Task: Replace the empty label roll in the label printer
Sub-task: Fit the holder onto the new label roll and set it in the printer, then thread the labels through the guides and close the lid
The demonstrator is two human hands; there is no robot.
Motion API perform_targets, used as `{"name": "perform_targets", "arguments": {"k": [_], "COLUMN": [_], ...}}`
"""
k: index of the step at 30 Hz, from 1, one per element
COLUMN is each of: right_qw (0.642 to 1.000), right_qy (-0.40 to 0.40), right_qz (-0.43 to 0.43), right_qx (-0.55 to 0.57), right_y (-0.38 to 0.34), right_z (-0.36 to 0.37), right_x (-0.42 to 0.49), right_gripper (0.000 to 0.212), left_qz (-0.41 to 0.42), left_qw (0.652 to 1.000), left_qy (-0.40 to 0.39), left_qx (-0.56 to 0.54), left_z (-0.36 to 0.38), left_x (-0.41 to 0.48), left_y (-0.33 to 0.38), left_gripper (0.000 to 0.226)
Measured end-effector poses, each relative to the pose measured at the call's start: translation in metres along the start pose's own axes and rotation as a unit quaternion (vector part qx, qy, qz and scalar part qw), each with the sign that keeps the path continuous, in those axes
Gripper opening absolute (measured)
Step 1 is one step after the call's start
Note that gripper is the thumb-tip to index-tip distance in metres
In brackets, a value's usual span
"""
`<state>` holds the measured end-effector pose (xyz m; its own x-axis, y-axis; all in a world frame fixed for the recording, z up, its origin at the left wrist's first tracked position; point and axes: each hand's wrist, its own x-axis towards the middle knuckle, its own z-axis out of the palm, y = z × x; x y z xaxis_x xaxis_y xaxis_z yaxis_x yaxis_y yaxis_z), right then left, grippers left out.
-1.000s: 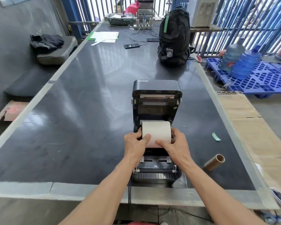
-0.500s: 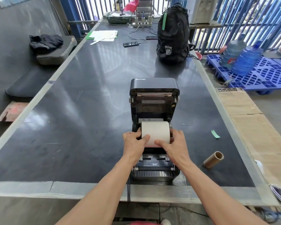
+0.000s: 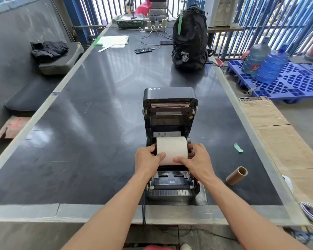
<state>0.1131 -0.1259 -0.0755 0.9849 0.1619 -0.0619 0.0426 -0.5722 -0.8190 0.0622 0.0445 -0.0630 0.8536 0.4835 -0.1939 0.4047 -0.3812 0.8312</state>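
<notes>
A dark label printer (image 3: 170, 98) stands near the table's front edge with its lid raised. A full white label roll (image 3: 171, 148) sits in its open bay. My left hand (image 3: 146, 158) grips the roll's left end, thumb across the front. My right hand (image 3: 197, 159) grips its right end, thumb on the roll's lower front. An empty brown cardboard core (image 3: 236, 175) lies on the table to the right of the printer.
A black backpack (image 3: 189, 37) stands at the far right of the long dark table (image 3: 79, 141). A phone (image 3: 143, 50), papers (image 3: 114, 41) and cables lie at the far end. A green label scrap (image 3: 238, 147) lies right of the printer.
Both hands keep hold of the roll, which has sunk slightly lower into the printer bay. The view has shifted a little.
</notes>
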Motion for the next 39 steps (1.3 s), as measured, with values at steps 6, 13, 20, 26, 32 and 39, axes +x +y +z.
{"name": "perform_targets", "arguments": {"k": [6, 13, 20, 26, 32, 39], "right_qw": [1.0, 0.99, 0.992, 0.994, 0.989, 0.986], "right_qy": [-0.02, -0.125, -0.117, -0.1, -0.074, -0.035], "right_qz": [0.004, 0.043, 0.048, 0.027, -0.055, -0.121], "right_qx": [-0.015, -0.045, -0.017, -0.039, -0.113, -0.111], "right_y": [0.002, -0.003, -0.002, -0.004, -0.01, -0.004], "right_z": [-0.011, -0.024, -0.018, -0.017, -0.019, -0.023], "right_x": [0.01, 0.025, 0.019, 0.015, 0.015, 0.014], "right_gripper": [0.094, 0.086, 0.089, 0.088, 0.075, 0.021], "left_qz": [0.053, 0.052, 0.061, 0.082, 0.146, 0.187], "left_qw": [0.993, 0.983, 0.985, 0.983, 0.966, 0.957], "left_qy": [-0.044, -0.121, -0.099, -0.074, -0.031, 0.017], "left_qx": [0.1, 0.131, 0.127, 0.147, 0.209, 0.22], "left_z": [-0.017, -0.021, -0.016, -0.015, -0.014, -0.02], "left_x": [0.018, 0.03, 0.021, 0.013, 0.005, -0.006], "left_y": [0.005, 0.01, 0.008, 0.01, 0.019, 0.022], "left_gripper": [0.094, 0.079, 0.079, 0.073, 0.059, 0.004]}}
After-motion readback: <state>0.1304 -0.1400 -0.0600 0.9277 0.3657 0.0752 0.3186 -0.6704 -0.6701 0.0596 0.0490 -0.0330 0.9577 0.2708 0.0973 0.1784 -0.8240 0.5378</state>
